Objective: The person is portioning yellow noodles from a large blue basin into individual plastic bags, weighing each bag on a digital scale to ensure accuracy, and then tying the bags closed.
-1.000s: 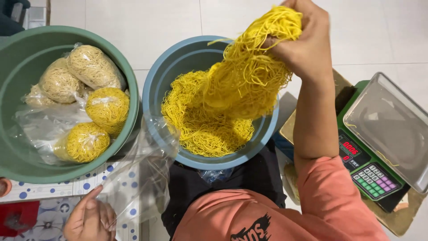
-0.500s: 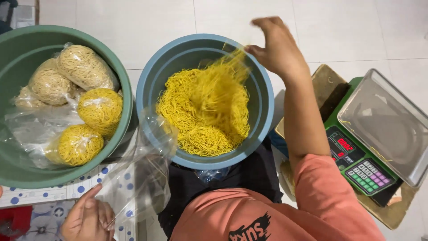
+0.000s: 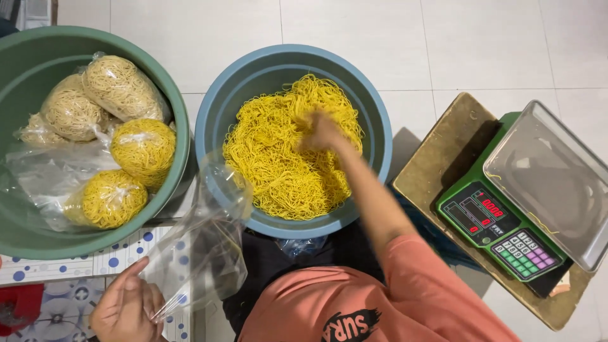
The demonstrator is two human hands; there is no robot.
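A heap of loose yellow noodles [image 3: 285, 158] is held in a blue plastic basin [image 3: 218, 126] set on the pale tiled floor [image 3: 481, 44]. The right hand [image 3: 320, 132] is plunged into the upper middle of the heap; it is blurred, so it cannot be told whether the fingers are closed on strands or spread. A clear plastic bag [image 3: 202, 247] is gripped at its lower edge by the left hand [image 3: 126, 307], near the bottom left corner of the view, with the fingers pinched on the film; the bag is stretched up towards the near left rim of the blue basin and appears to touch it. To the left, a larger green basin [image 3: 38, 237] is seen, just beside the blue one, and in it four filled bags of noodles [image 3: 123, 92] are lying, two paler ones at the top and two brighter yellow ones below, beside loose crumpled clear plastic [image 3: 44, 177]. To the right, well apart from the hand, a green digital scale [image 3: 500, 225] with a clear tray [image 3: 551, 177] is placed on a brown board [image 3: 437, 158]. An orange sleeve [image 3: 437, 285] is worn on the right arm.
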